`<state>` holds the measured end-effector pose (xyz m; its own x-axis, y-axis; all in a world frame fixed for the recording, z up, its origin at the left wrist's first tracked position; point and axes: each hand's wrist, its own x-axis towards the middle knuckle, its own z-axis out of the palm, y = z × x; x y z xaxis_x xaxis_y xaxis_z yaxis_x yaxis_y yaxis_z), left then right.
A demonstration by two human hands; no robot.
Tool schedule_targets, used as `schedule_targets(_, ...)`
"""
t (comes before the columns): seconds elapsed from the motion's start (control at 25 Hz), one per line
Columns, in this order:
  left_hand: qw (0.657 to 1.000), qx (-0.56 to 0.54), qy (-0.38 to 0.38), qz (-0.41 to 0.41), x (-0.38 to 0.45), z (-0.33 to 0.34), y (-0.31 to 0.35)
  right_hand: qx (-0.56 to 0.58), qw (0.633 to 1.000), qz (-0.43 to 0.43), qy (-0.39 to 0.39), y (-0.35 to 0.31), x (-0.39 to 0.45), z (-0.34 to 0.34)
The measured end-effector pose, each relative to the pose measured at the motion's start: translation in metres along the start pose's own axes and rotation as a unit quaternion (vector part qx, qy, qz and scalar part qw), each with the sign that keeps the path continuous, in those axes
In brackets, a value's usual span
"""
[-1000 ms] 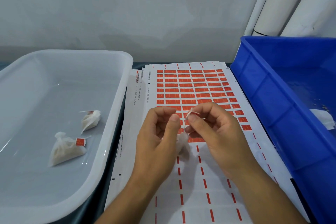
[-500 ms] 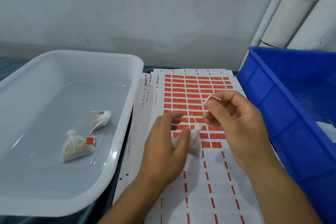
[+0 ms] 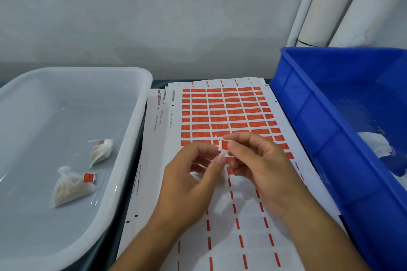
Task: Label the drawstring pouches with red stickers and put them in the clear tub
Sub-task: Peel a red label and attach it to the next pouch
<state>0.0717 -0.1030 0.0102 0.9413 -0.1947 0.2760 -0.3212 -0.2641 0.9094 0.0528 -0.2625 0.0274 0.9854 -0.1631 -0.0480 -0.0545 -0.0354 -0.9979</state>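
Clear tub point(image 3: 141, 130) on the left, two labelled pouches point(image 3: 70, 189) lying inside. Over the sticker sheet point(image 3: 220, 112), left hand point(image 3: 189, 185) and right hand point(image 3: 262, 171) pinch a red sticker point(image 3: 224, 145) onto what seems a pouch string.

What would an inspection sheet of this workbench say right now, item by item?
Surface: sticker sheets stacked between the two bins, far rows red, near rows peeled off.
Job's things: clear tub on the left holds two labelled pouches, each with a red tag; a red sticker is pinched between both hands at a white drawstring; the pouch below is mostly hidden.
Clutter: blue bin on the right with white pouches inside.
Grip: left hand and right hand both pinch at the sticker and string.
Cables: nothing seen.
Surroundings: pale wall; white rolls leaning in the right corner.
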Motion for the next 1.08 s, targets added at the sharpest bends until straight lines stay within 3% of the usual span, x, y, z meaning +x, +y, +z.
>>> schedule_targets(0.28,1.0,0.015,0.0,-0.018,0.001,0.002,-0.008,-0.041,0.999,-0.017,0.013,0.002,0.001,0.007)
schedule_targets(0.56,0.975,0.205,0.001,0.088,0.001,-0.004,-0.011,-0.041,0.999,-0.008,0.019,0.002,-0.001,0.006)
schedule_targets(0.88,0.959,0.26,-0.011,0.116,0.001,-0.004,-0.007,0.024,0.999,0.025,0.0,0.003,0.0,0.004)
schedule_targets(0.96,0.966,0.241,-0.011,0.096,0.001,-0.005,-0.006,0.013,1.0,0.005,-0.02,0.003,0.0,0.003)
schedule_targets(1.08,0.999,0.041,-0.017,-0.017,0.002,-0.01,-0.006,-0.088,0.989,-0.087,-0.077,-0.002,-0.003,-0.004)
